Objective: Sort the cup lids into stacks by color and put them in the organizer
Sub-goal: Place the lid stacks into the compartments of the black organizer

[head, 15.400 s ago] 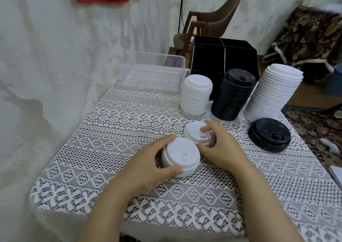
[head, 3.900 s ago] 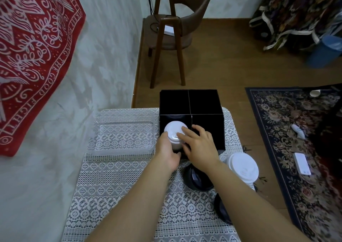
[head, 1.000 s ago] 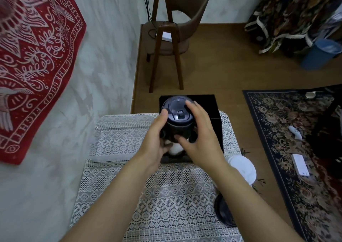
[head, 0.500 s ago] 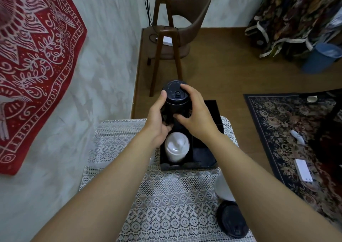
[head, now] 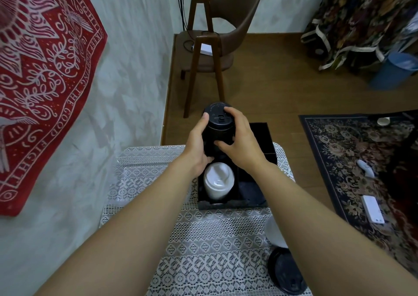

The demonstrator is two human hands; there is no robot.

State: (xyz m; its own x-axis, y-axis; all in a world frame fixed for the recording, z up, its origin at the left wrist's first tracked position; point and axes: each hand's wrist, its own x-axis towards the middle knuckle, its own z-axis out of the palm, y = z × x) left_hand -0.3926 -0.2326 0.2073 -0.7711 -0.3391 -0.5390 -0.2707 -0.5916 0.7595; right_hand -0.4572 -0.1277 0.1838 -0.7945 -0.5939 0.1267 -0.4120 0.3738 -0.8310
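Left grip (head: 196, 149) and right grip (head: 242, 144) clasp the black lid stack (head: 218, 129) over the organizer (head: 233, 205); best lowered upright, behind the white stack (head: 218, 183).

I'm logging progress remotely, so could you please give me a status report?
Left hand and right hand both gripping black lid stack, upright over organizer's far-left compartment. White lid stack in near-left one. Space beneath hidden by hands.
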